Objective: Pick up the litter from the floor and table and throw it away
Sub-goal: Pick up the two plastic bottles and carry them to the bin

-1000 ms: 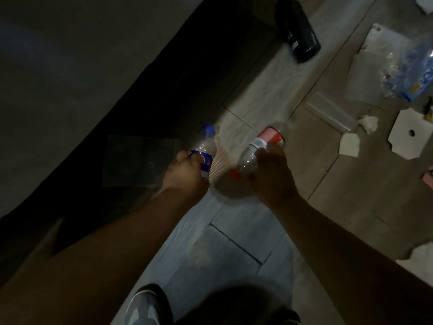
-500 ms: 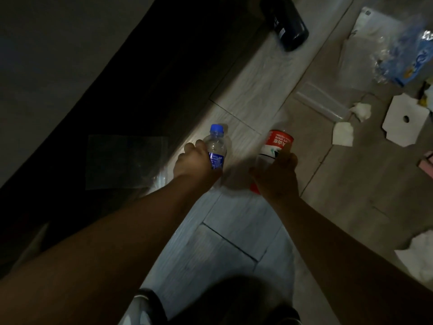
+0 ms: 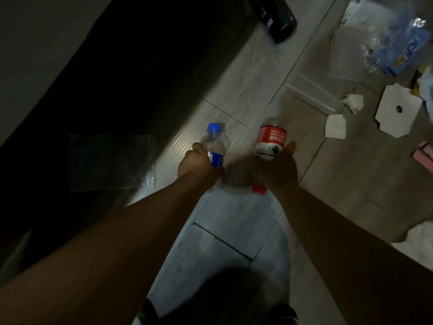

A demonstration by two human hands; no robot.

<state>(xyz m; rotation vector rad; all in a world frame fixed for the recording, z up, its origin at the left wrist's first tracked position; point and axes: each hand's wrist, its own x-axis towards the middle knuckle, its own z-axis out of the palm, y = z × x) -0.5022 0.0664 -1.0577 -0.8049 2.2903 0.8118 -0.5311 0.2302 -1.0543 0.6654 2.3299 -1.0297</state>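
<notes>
Nearest me, my shoes point(image 3: 150, 313) sit at the bottom edge on the pale plank floor point(image 3: 225, 254), and the strip of planks ahead of them lies bare up to my hands. On my left a dark piece of furniture point(image 3: 117, 78) runs diagonally along that strip and hems it in; a clear plastic sheet point(image 3: 110, 163) lies in shadow against its edge. To my right the floor is open and grey.

Both my arms reach forward and down, nearly straight. My left hand point(image 3: 199, 164) has its fingers clenched round the lower body of a small clear bottle point(image 3: 214, 146) with a blue cap, cap pointing away from me. My right hand point(image 3: 278, 165) grasps a bottle with a red label point(image 3: 270, 141) from the side, thumb out; its red cap points back toward me, below my palm. Whether either bottle touches the floor I cannot tell.

Farther right lie two crumpled tissues point(image 3: 336, 125), a white card with a hole point(image 3: 398, 111) and a clear plastic strip point(image 3: 311, 95). Beyond them sits crinkled blue-printed wrapping point(image 3: 403, 43), and a dark bottle point(image 3: 276, 17) lies by the furniture's far edge. A white wad point(image 3: 419, 238) rests near my right forearm.
</notes>
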